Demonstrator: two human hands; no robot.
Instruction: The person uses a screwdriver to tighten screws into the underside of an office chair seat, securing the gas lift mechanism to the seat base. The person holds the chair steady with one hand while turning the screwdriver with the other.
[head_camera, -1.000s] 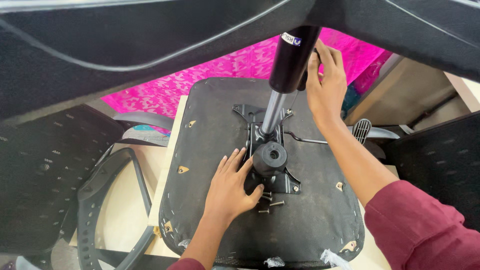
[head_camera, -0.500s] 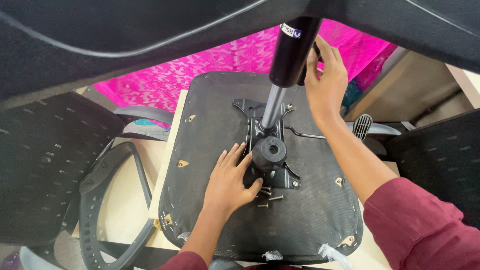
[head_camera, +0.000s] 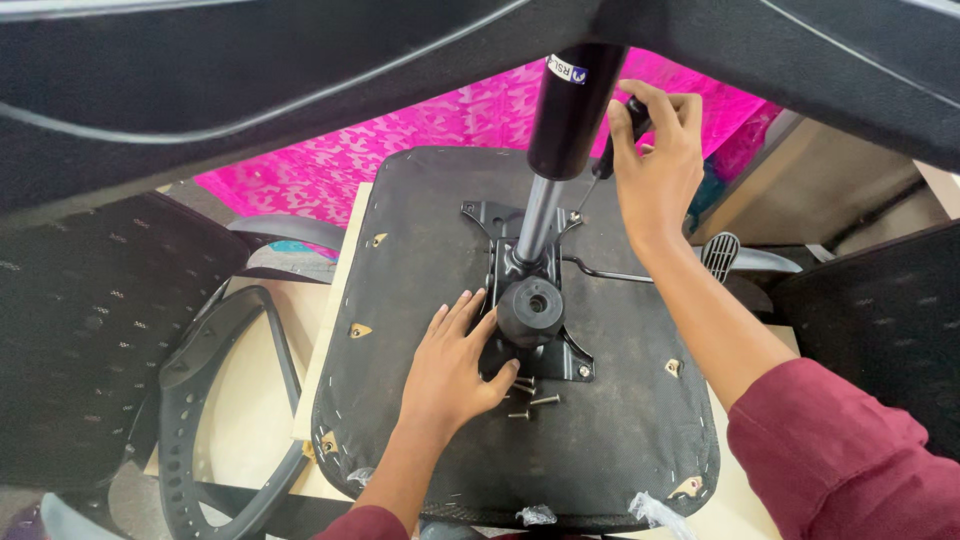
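Observation:
An upturned office chair seat (head_camera: 420, 250) lies on a table, its black underside up. A black metal mechanism plate (head_camera: 560, 355) is mounted at its middle, with a gas lift cylinder (head_camera: 560, 130) rising from it and a round black knob (head_camera: 530, 312) on its near side. My left hand (head_camera: 455, 370) rests flat on the seat beside the plate, its thumb against the knob. My right hand (head_camera: 655, 165) grips a black-handled screwdriver (head_camera: 610, 155) whose tip points at the plate's far right corner. A few loose screws (head_camera: 530, 400) lie by my left thumb.
A black lever (head_camera: 610, 272) sticks out rightward from the mechanism. A plastic armrest (head_camera: 215, 400) lies at the left on the table. Black mesh chair backs stand at left (head_camera: 90, 320) and right (head_camera: 870, 300). Pink patterned cloth (head_camera: 380, 150) lies behind the seat.
The view has shifted closer. My right hand stays high by the cylinder with the screwdriver. My left hand has slid slightly toward the knob.

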